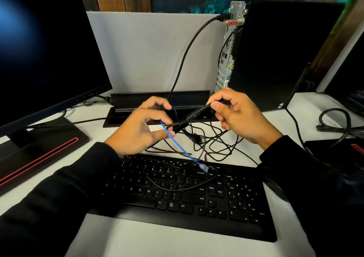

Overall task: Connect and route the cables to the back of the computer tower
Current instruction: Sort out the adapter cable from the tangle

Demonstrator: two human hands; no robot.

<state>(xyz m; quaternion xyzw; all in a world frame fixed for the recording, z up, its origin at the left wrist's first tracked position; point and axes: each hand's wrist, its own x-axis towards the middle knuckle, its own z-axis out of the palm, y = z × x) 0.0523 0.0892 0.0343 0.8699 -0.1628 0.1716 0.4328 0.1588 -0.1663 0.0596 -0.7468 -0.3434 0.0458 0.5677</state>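
While left hand (145, 126) pinches blue cable (177, 144), right hand (236, 115) grips black plug (197, 114); plug tip hidden

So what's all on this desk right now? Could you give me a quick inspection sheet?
Surface: white desk, with an open black cable slot at the back.
Job's things: computer tower upright, back panel facing left; one black cable already plugged in near its top.
Clutter: keyboard, monitor on its stand.
Hands: left hand pinches a blue cable; right hand grips a black plug.
Cables: tangled black cables behind the keyboard; blue cable's end rests on the keys.
Surroundings: grey divider panel, wooden wall.
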